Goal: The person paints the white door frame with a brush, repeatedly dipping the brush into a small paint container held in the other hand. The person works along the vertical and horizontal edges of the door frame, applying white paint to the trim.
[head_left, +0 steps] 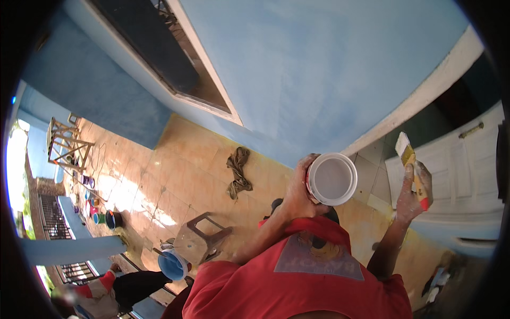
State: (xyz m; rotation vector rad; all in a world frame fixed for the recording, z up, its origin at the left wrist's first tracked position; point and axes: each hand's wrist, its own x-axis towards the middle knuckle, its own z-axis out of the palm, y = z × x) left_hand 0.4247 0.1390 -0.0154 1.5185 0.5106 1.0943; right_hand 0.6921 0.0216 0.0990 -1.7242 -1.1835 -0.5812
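Note:
My left hand (300, 187) is wrapped round a small paint tub (312, 198) with a white rim, held in front of my red shirt. Pale paint or a pale inner surface shows inside it; I cannot tell how full it is. Out to the right, my right hand (413, 195) grips a paintbrush (406, 149) by its wooden, red-tipped handle. The brush points upward, with whitish bristles and a metal band, and is apart from the tub. Ahead of both hands stands a light blue wall (319, 69) with uneven, streaky colour.
A crumpled dark cloth (239, 173) lies on the tiled floor (196, 159). Left of me are a stool (210, 228), a blue bucket (172, 265), several paint containers (112, 219) and a wooden trestle (66, 143). Another person (101, 295) is at lower left. A white door (451, 181) stands right.

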